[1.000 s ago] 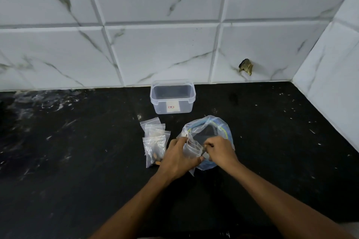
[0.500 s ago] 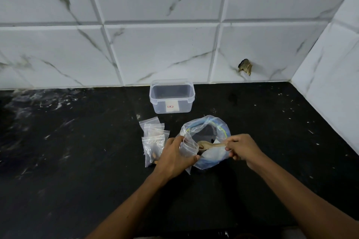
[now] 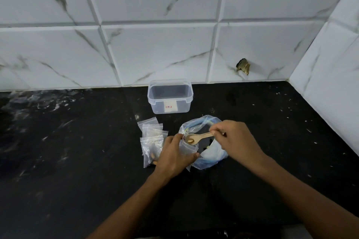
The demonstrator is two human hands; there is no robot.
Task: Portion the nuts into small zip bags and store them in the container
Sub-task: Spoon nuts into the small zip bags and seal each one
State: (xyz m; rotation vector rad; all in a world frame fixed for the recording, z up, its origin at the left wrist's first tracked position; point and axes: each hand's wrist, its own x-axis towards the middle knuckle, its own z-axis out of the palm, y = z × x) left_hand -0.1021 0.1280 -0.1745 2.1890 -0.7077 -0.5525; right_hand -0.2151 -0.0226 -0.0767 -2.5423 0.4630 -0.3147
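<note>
A: so from the head view, the left hand (image 3: 174, 156) is pinching a small zip bag (image 3: 189, 146) by its mouth, right over the big plastic bag (image 3: 202, 141) on the black counter (image 3: 77, 161).

B: yep, and the right hand (image 3: 236, 139) has its fingers curled round a wooden spoon (image 3: 200, 137), nuts (image 3: 190, 140) in the bowl, tip at the bag's opening.

A: filled little bags (image 3: 152, 141) lie piled just left of the left hand. Clear container (image 3: 170, 96) sits open near the tiled wall (image 3: 174, 44), behind it all.
</note>
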